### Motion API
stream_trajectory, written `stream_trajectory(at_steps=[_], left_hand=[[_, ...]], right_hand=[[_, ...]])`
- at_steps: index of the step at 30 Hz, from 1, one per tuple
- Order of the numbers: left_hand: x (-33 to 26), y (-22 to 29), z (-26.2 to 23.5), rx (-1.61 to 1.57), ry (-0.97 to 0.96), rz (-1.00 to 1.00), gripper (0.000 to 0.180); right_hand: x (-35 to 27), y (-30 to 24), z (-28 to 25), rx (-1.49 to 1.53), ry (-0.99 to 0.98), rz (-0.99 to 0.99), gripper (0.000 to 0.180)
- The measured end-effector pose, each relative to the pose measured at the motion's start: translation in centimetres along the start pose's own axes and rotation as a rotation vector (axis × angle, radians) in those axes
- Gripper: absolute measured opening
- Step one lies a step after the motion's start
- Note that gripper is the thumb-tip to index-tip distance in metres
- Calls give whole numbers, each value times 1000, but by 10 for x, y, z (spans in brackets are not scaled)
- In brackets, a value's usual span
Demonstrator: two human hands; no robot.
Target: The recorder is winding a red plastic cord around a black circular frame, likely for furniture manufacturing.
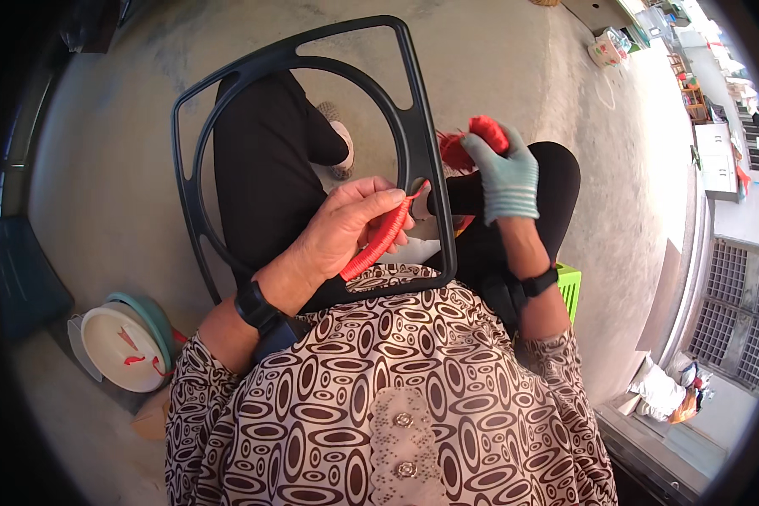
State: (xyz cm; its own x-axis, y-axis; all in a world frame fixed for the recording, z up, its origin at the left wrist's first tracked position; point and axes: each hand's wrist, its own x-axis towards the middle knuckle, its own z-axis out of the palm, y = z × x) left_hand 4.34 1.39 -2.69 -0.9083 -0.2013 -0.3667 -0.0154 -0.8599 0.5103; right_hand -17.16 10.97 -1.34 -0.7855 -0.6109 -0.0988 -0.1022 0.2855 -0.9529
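A black rectangular frame with a round ring inside (402,139) stands across my lap. Red cord (368,256) is wound tightly round the ring's lower right part. My left hand (352,221), bare, has its thumb and fingers closed on this wound part near its upper end. There a short loose bit of cord (420,191) runs toward the frame's right bar. To the right of the frame, my right hand (512,175) wears a pale blue-green glove. It grips a bundle of red cord (487,131), whose frayed-looking strands stick out to the left.
On the floor at the left, a white basin (110,358) with red scraps sits against a teal basin (154,314). A green slatted plastic thing (569,288) is by my right forearm. Farther off are a patterned bucket (605,52) and white bags (656,390).
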Motion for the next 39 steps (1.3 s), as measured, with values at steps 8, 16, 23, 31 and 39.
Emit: stream_trajectory(at_steps=[8, 16, 23, 31, 39], left_hand=[[3, -10, -2, -119, -27, -78, 23], [5, -15, -13, -116, 11, 90, 19], [6, -13, -15, 40, 91, 178, 14], [-4, 7, 4, 232, 69, 75, 17], [-7, 4, -2, 56, 75, 37, 21]], right_hand=[[-6, -6, 59, 1078, -862, 803, 62], [-16, -24, 49, 771, -838, 409, 69], [-58, -23, 22, 387, -537, 533, 43], [-80, -9, 11, 499, -735, 440, 40], [-44, -12, -71, -203, -736, 328, 39]])
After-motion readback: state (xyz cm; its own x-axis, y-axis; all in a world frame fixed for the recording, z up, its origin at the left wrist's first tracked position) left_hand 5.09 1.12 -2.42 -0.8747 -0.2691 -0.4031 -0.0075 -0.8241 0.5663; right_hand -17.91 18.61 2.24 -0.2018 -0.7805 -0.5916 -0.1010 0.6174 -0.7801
